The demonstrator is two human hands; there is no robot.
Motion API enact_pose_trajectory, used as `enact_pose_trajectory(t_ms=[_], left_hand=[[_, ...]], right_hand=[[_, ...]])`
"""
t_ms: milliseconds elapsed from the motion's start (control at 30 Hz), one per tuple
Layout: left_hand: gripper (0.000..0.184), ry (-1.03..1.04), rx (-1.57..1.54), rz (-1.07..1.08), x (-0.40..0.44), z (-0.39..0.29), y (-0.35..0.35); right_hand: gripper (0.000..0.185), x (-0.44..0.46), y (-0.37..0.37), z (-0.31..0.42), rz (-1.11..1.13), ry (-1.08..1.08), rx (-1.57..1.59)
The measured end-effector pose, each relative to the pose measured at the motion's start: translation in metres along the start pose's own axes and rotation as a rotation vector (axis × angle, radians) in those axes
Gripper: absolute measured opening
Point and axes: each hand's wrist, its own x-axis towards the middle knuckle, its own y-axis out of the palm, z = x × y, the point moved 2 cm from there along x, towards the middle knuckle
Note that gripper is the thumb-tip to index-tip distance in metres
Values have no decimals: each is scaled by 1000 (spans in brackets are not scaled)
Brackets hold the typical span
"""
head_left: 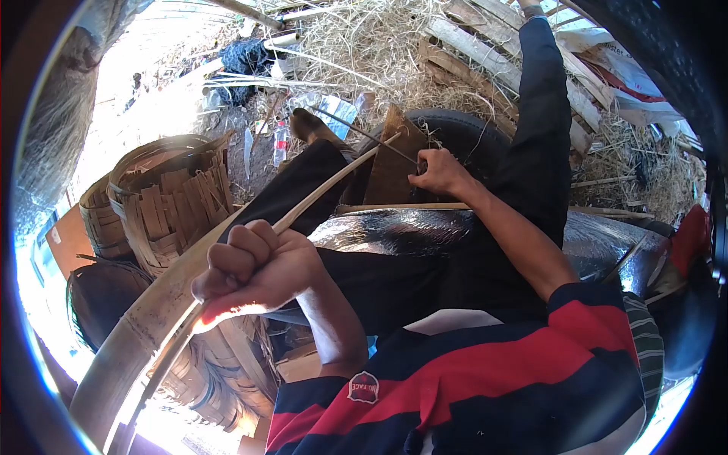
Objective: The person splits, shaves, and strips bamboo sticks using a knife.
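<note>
On the left, a woven basket point(173, 203) stands beside a thick bamboo pole point(144, 326), which slants up from the lower left corner. The left hand point(258, 269) is in front of the pole's upper part, its fingers curled firmly around a pale strip point(312, 198). The strip lies right in that hand, its long axis slanting from lower left to upper right, roughly in line with the pole. Its far tip ends in front of a brown board point(388, 178), just beside a thin dark tool point(356, 130) that crosses it; whether the two touch I cannot tell. The right hand point(442, 174), well apart from the left, is closed on the tool's near end. It is nearer to the strip's tip. Farther right are a tyre point(459, 121) and wooden slats point(481, 49).
</note>
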Motion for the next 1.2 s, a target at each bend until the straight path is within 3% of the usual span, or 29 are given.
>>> enact_pose_trajectory(t_ms=[200, 267, 367, 467, 500, 567, 600, 667, 767, 800, 867, 1000, 1067, 1200], left_hand=[[51, -13, 41, 1, 6, 4, -4], [52, -19, 52, 17, 4, 3, -4], [53, -27, 50, -33, 6, 5, -2], [54, -16, 95, -27, 7, 4, -4], [54, -3, 128, -48, 8, 5, -7], [55, 10, 160, -68, 10, 6, -9], [55, 22, 230, -99, 12, 6, -9], [56, 35, 300, -129, 13, 7, -9], [56, 59, 302, -160, 14, 8, -7], [56, 58, 302, -163, 13, 8, -5], [56, 52, 300, -165, 12, 8, -4], [56, 48, 323, -137, 14, 10, -5], [56, 48, 332, -142, 16, 9, -7], [56, 58, 311, -134, 17, 10, -6]], right_hand=[[39, 27, 17, -51, -93, -53, -31], [28, 24, 19, -68, 110, 177, 301], [28, 19, 12, -70, 233, 274, 465], [33, 22, 19, -80, 182, 256, 496], [33, 22, 24, -81, 182, 254, 496], [29, 20, 26, -86, -84, 240, 140], [29, 20, 25, -85, -84, 240, 141], [39, 20, 27, -87, 135, 348, 195], [40, 13, 13, -68, 158, 449, 116], [40, 13, 16, -68, 156, 449, 117], [42, 14, 19, -70, -50, 352, -17], [45, 15, 22, -47, -70, 286, -39], [42, 13, 28, -32, -201, 53, -29], [41, 11, 25, -4, -72, 0, 73]])
